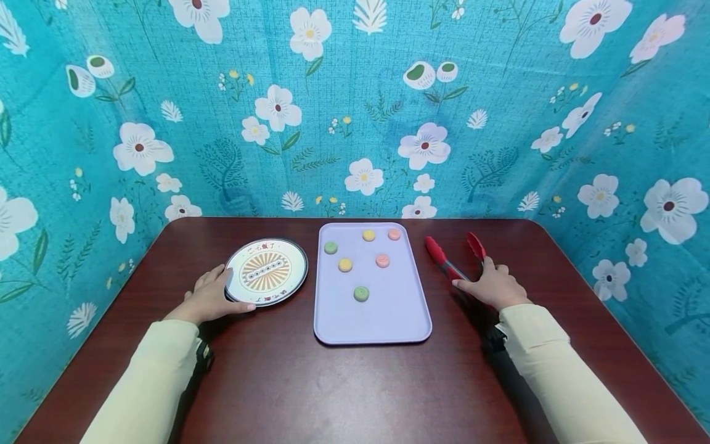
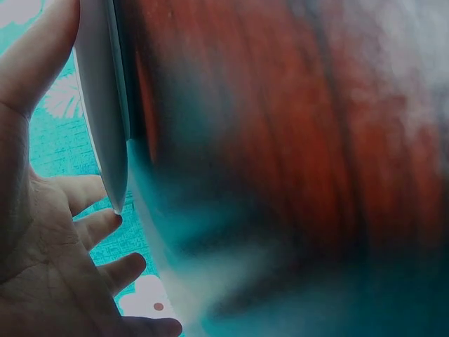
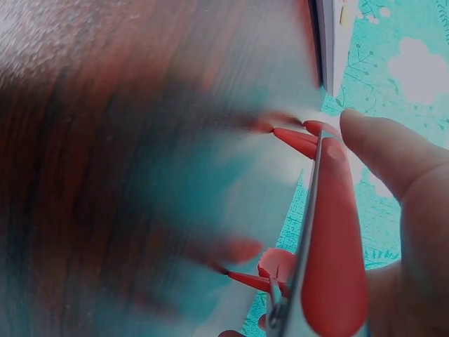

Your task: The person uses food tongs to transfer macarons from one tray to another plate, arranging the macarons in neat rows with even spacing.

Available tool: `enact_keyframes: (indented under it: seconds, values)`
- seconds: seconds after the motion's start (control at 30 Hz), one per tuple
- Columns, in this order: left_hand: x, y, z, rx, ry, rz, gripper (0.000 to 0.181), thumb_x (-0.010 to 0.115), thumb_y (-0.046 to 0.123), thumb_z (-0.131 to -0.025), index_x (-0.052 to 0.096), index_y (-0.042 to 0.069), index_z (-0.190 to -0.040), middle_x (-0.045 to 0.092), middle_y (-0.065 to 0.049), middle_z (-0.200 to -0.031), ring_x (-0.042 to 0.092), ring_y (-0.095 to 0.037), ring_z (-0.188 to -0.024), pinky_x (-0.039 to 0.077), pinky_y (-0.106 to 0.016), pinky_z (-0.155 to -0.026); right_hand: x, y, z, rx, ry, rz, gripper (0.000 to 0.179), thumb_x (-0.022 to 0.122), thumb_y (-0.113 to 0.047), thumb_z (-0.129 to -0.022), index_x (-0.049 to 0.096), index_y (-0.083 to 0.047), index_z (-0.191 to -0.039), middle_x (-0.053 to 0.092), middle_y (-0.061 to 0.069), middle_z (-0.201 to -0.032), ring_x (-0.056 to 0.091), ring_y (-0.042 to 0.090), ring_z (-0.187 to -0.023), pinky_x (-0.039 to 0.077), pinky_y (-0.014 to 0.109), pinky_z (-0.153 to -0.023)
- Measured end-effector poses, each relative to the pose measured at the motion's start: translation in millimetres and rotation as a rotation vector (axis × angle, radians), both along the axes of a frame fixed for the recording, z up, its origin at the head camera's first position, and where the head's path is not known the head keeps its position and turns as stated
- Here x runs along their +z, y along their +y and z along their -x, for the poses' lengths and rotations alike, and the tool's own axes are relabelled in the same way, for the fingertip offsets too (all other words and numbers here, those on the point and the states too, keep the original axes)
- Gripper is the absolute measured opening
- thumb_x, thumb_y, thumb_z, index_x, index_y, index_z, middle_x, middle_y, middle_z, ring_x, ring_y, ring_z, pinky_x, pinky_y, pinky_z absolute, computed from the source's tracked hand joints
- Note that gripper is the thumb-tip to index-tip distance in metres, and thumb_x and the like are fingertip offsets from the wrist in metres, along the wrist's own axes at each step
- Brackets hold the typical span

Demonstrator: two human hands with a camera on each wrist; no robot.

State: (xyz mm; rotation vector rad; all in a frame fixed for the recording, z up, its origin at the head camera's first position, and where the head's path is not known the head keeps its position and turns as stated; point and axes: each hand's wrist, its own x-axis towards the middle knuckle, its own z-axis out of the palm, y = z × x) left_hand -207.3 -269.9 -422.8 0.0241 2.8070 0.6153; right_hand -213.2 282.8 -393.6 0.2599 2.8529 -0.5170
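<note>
A white round plate (image 1: 266,272) with a dark rim and a sunburst pattern lies on the left of the table. My left hand (image 1: 213,295) is spread at its near-left edge, thumb along the near rim and fingers at the left; in the left wrist view the plate (image 2: 104,105) shows edge-on beside the thumb. On the right lie red-and-metal tongs (image 1: 444,259), their arms apart and tips pointing away. My right hand (image 1: 496,287) straddles them with thumb and fingers apart. The right wrist view shows the red handle (image 3: 335,239) beside a straight thumb; the other fingers are mostly hidden.
Between the hands sits a lavender tray (image 1: 388,320) with several small round pieces, including a green one (image 1: 361,294), a yellow one (image 1: 345,265) and a pink one (image 1: 383,261). A floral turquoise cloth (image 1: 333,154) hangs behind and beside the dark wooden table (image 1: 344,394).
</note>
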Motion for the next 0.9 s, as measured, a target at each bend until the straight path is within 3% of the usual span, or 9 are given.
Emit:
enact_keyframes:
  seconds: [0.43,0.9]
  values:
    - [-1.8,0.3,-0.4,-0.001,0.006,0.001,0.125,0.074,0.067,-0.066,0.018,-0.007,-0.15,0.011,-0.033,-0.152,0.007,-0.055,-0.135,0.012,-0.081,-0.098,-1.7,0.5,-1.7,-0.024,-0.019,0.025,0.11,0.074,-0.051,-0.076,0.017,0.012,-0.145,0.037,0.037,-0.119,0.047,0.048,-0.101,0.053,0.054,-0.071]
    - [3.6,-0.6,-0.7,-0.007,-0.007,0.017,0.121,0.074,0.065,-0.068,0.02,-0.008,-0.149,0.012,-0.034,-0.151,0.008,-0.055,-0.135,0.015,-0.08,-0.098,-3.5,2.0,3.7,-0.06,-0.056,0.041,0.111,0.074,-0.053,-0.075,0.017,0.014,-0.142,0.037,0.036,-0.117,0.048,0.046,-0.099,0.054,0.053,-0.071]
